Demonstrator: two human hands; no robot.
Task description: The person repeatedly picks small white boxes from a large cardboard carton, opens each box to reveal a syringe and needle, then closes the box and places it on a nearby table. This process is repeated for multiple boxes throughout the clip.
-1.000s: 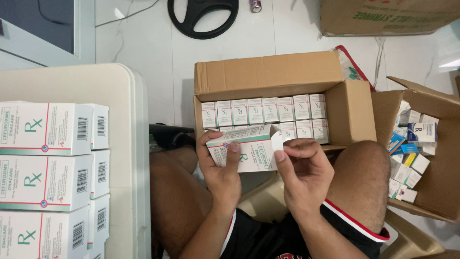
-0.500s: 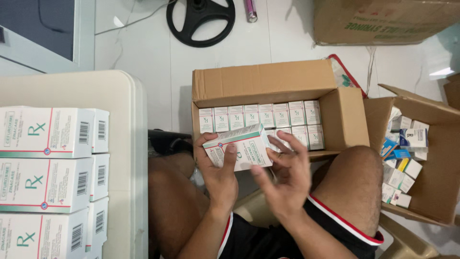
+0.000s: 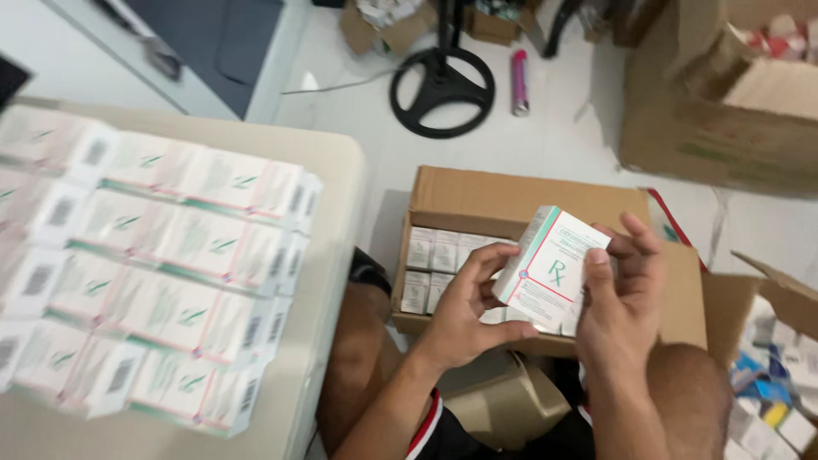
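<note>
- Hands both raised over the lap, sharing one white medicine carton (image 3: 552, 268) with a teal edge stripe and thin red line on its face.
- Left hand (image 3: 464, 311): fingers curled up around the carton's left edge and lower corner, thumb lying under its bottom edge; grip closed on the carton.
- Right hand (image 3: 620, 302): thumb pressed flat on the carton's front face near the right side, the other fingers bent behind the top right corner; pinching the carton between thumb and fingers.
- Carton position: tilted, top leaning to the right, held in the air above the open brown cardboard box (image 3: 511, 204), not touching it.
- Box contents: rows of small white cartons (image 3: 436, 260) standing upright along the left part of the box; the rest of the inside is hidden behind the hands.
- Box sits on the floor between the person's bare knees, just beside the table.
- Beige table (image 3: 328, 281) on the left: carries a stacked block of matching white cartons (image 3: 162, 255), several layers, blurred in this view.
- Second open cardboard box (image 3: 767, 298) at lower right, holding mixed small packages in white, blue and yellow.
- Larger brown box (image 3: 716, 119) at upper right on the white floor.
- Black round fan base (image 3: 441, 92) and a pink cylinder (image 3: 519, 81) lie on the floor beyond the open box, well apart from the hands.
</note>
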